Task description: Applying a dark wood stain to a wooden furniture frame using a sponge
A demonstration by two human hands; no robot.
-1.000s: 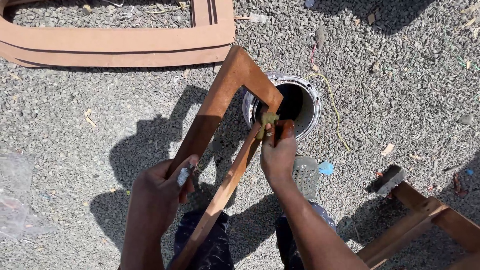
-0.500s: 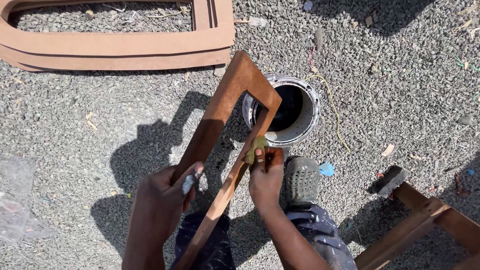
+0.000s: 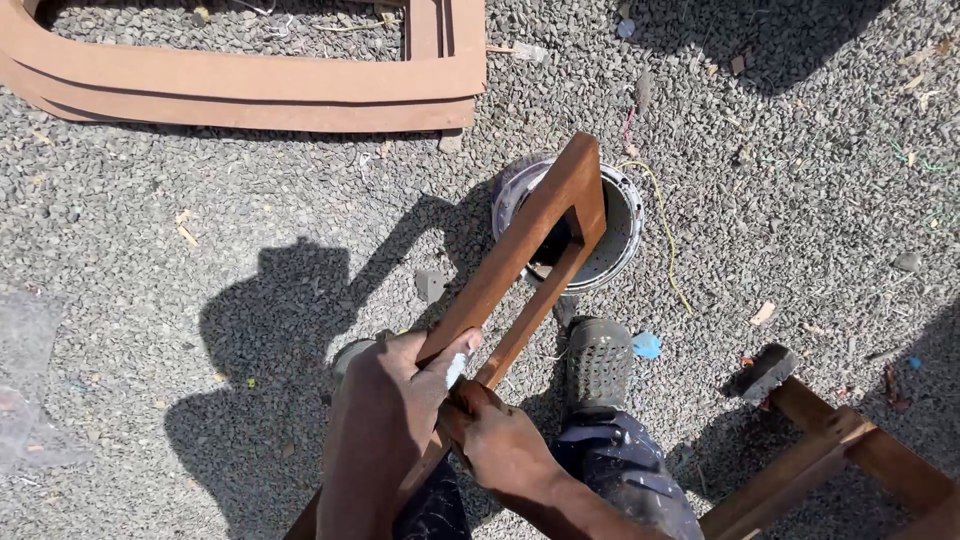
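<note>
Open gravel ground (image 3: 250,230) lies bare to the left, between the stacked wooden frames (image 3: 240,85) along its top edge and the hands; a hand could pass there freely. The narrow wooden frame (image 3: 520,260) slants up across the middle, its upper end over the metal bucket (image 3: 620,225), blocking straight reach into the bucket from the near side. The slot between its two rails is tight. The left hand (image 3: 390,420) and right hand (image 3: 495,440) crowd its lower part. A grey shoe (image 3: 598,360) fills the ground below the bucket. At the bottom right corner a wooden structure (image 3: 840,450) bars the way; gravel beyond it towards the right edge is open
</note>
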